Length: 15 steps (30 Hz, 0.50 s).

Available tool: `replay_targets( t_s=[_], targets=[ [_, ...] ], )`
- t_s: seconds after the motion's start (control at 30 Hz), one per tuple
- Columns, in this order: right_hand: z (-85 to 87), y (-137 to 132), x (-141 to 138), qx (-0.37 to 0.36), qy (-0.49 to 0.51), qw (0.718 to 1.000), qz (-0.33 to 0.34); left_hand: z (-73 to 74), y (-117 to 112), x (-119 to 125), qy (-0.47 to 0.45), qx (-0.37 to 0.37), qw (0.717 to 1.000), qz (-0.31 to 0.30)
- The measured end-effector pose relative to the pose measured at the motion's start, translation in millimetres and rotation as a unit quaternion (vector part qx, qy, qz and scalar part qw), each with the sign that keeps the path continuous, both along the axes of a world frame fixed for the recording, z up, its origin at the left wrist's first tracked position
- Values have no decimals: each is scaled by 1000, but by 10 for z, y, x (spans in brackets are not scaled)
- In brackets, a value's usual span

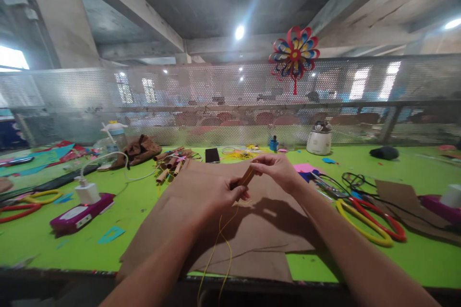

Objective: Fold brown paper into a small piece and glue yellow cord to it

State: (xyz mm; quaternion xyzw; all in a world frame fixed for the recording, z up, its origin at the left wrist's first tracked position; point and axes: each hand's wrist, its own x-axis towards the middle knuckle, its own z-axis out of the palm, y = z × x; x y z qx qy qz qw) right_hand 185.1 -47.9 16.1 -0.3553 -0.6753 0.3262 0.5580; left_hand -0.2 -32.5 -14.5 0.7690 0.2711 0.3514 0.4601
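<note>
My left hand [219, 194] and my right hand [275, 170] meet above a sheet of brown paper [252, 230] on the green table [151, 201]. Both are closed in a pinch on one small brown paper roll [246, 177], the left at its lower end, the right at its upper end. A thin yellow string [223, 240] hangs from the roll down past the table's front edge.
A pile of similar brown rolls [171, 160] lies behind the sheet, beside a black phone [212, 155]. A magenta box with a white charger [81, 208] sits left. Scissors [329, 187] and red and yellow rings [370, 223] lie right. A mesh fence [230, 100] backs the table.
</note>
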Motion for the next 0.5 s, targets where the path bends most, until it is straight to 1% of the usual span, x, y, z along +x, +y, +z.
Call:
replay_targets(
  t_s=[0.07,0.13,0.2,0.3,0.4,0.5],
  targets=[
    [6,-1,-8,-8,31,999,11,-15,-2,5,27,93,994,52],
    [16,-7,-9,-10,51,998,25,-31,-3,5,52,182,977,97],
    [19,-9,-2,-12,56,998,37,-52,4,4,71,240,960,123],
    [-6,5,24,-21,60,997,49,-98,26,6,81,264,952,131],
    [-41,25,53,-22,53,997,58,-145,50,10,65,252,957,129],
    [-44,20,80,-18,40,997,64,-169,54,17,17,232,964,126]
  ],
)
